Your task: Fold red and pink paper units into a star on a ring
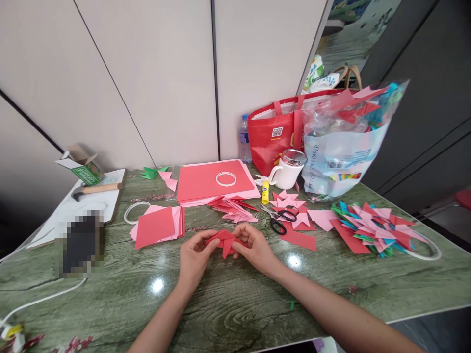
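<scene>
My left hand [194,256] and my right hand [254,247] meet over the green table [228,304], each pinching one side of a folded red paper piece [225,240]. The paper is creased into pointed flaps, one tip hanging down between my thumbs. A stack of small red and pink squares [156,225] lies just left of my left hand. A pile of folded red and pink pieces [232,206] sits right behind the paper I hold.
Large red sheets [209,184] with a tape ring [225,179] lie at the back. Scissors [279,219], a glue stick [265,192], a white mug [289,169], a red bag [274,132], a plastic paper bag [342,147] and colourful folded pieces [371,228] fill the right. A hammer [96,189] lies left.
</scene>
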A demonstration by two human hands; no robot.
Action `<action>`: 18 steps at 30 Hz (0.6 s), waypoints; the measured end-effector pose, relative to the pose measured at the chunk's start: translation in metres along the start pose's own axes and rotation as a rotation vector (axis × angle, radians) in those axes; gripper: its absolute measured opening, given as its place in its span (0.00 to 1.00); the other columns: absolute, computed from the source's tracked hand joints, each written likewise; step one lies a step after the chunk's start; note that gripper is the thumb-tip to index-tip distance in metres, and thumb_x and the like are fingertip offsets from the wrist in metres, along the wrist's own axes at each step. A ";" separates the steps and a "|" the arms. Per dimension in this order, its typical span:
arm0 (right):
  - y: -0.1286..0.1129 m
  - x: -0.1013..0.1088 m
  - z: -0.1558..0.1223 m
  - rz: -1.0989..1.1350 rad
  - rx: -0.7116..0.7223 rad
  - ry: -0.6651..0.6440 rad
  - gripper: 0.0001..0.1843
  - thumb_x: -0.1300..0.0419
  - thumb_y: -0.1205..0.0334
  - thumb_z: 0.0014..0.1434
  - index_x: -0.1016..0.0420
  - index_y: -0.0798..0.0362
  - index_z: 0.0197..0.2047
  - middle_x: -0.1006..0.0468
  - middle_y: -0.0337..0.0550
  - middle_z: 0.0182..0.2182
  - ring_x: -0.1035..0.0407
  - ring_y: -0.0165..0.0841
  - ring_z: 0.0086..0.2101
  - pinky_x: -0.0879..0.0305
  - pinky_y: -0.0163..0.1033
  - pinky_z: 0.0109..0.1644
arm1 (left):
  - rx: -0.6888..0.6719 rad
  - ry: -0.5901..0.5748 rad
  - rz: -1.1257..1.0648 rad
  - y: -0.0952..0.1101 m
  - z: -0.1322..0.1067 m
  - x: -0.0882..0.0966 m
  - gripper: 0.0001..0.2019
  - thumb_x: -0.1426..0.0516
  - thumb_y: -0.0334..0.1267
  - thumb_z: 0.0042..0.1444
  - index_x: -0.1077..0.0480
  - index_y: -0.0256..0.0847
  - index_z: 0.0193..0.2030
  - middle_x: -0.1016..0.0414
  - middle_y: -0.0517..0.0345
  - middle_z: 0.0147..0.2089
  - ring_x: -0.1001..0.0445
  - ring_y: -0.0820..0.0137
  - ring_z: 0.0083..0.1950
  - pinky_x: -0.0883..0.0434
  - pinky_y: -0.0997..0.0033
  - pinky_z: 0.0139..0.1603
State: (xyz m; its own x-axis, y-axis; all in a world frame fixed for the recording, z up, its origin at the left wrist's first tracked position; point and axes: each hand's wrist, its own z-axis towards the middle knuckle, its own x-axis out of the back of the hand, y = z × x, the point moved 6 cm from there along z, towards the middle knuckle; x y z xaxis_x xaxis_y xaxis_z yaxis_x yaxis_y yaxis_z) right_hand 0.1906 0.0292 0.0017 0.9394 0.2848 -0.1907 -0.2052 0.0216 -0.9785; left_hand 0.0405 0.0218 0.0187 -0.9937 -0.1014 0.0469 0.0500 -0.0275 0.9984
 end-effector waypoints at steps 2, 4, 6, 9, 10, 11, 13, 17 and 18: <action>0.001 -0.001 0.000 0.010 0.006 -0.009 0.13 0.37 0.58 0.50 0.38 0.52 0.33 0.29 0.36 0.27 0.31 0.27 0.25 0.31 0.31 0.23 | -0.066 0.045 0.063 0.005 -0.002 0.003 0.09 0.36 0.37 0.43 0.24 0.40 0.33 0.21 0.54 0.37 0.25 0.63 0.40 0.30 0.65 0.46; 0.001 -0.002 -0.001 0.022 0.004 -0.018 0.13 0.38 0.58 0.51 0.38 0.52 0.34 0.29 0.36 0.27 0.32 0.27 0.25 0.31 0.31 0.23 | -0.180 0.065 0.154 0.013 -0.004 0.003 0.07 0.37 0.36 0.44 0.23 0.43 0.33 0.21 0.55 0.37 0.26 0.62 0.42 0.33 0.63 0.50; 0.000 -0.002 -0.001 0.029 0.001 -0.013 0.13 0.38 0.58 0.51 0.38 0.52 0.35 0.29 0.36 0.28 0.31 0.28 0.26 0.30 0.32 0.24 | -0.285 0.046 0.224 0.021 -0.007 0.002 0.05 0.39 0.36 0.46 0.22 0.46 0.32 0.21 0.55 0.38 0.27 0.62 0.43 0.35 0.61 0.54; -0.002 -0.002 -0.002 0.021 0.002 -0.001 0.12 0.38 0.58 0.51 0.37 0.51 0.35 0.28 0.37 0.30 0.30 0.29 0.28 0.30 0.33 0.25 | -0.342 0.003 0.265 0.024 -0.009 0.000 0.04 0.40 0.35 0.48 0.22 0.47 0.30 0.22 0.55 0.40 0.27 0.63 0.44 0.36 0.60 0.54; -0.003 -0.002 -0.002 0.011 0.004 0.001 0.12 0.39 0.58 0.51 0.37 0.51 0.35 0.28 0.38 0.30 0.30 0.29 0.28 0.31 0.33 0.25 | -0.344 -0.010 0.272 0.025 -0.009 -0.001 0.05 0.41 0.35 0.49 0.23 0.46 0.29 0.23 0.54 0.41 0.27 0.63 0.44 0.36 0.61 0.53; -0.004 -0.001 -0.002 -0.004 0.006 0.003 0.11 0.39 0.59 0.51 0.37 0.52 0.35 0.28 0.38 0.30 0.30 0.30 0.28 0.31 0.33 0.25 | -0.340 -0.023 0.277 0.024 -0.008 -0.002 0.05 0.41 0.35 0.49 0.23 0.46 0.29 0.24 0.54 0.42 0.28 0.63 0.45 0.35 0.61 0.53; -0.006 0.000 -0.002 -0.051 0.019 0.015 0.09 0.40 0.59 0.52 0.36 0.52 0.35 0.28 0.38 0.30 0.31 0.29 0.28 0.32 0.33 0.26 | -0.310 -0.045 0.275 0.022 -0.007 -0.004 0.05 0.42 0.35 0.50 0.24 0.44 0.27 0.25 0.53 0.44 0.29 0.62 0.47 0.34 0.63 0.51; -0.009 0.003 -0.002 -0.140 0.061 0.033 0.06 0.42 0.62 0.53 0.35 0.51 0.35 0.28 0.38 0.29 0.32 0.30 0.29 0.33 0.33 0.29 | -0.154 -0.087 0.168 0.013 -0.003 -0.007 0.05 0.42 0.37 0.49 0.27 0.41 0.26 0.25 0.54 0.37 0.27 0.65 0.39 0.31 0.68 0.41; -0.010 0.003 -0.002 -0.154 0.073 0.032 0.06 0.42 0.63 0.53 0.35 0.51 0.35 0.28 0.38 0.30 0.32 0.30 0.30 0.33 0.33 0.30 | -0.101 -0.095 0.132 0.010 -0.002 -0.007 0.05 0.41 0.38 0.48 0.27 0.40 0.26 0.25 0.55 0.33 0.27 0.66 0.35 0.30 0.69 0.38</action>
State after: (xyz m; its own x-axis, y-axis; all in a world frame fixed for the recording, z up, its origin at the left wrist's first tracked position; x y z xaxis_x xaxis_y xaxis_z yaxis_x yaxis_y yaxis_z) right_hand 0.1959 0.0275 0.0107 0.9692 0.2424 -0.0430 -0.0770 0.1325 -0.9882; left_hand 0.0481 0.0207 0.0278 -0.9826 -0.0165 0.1849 0.1855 -0.1206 0.9752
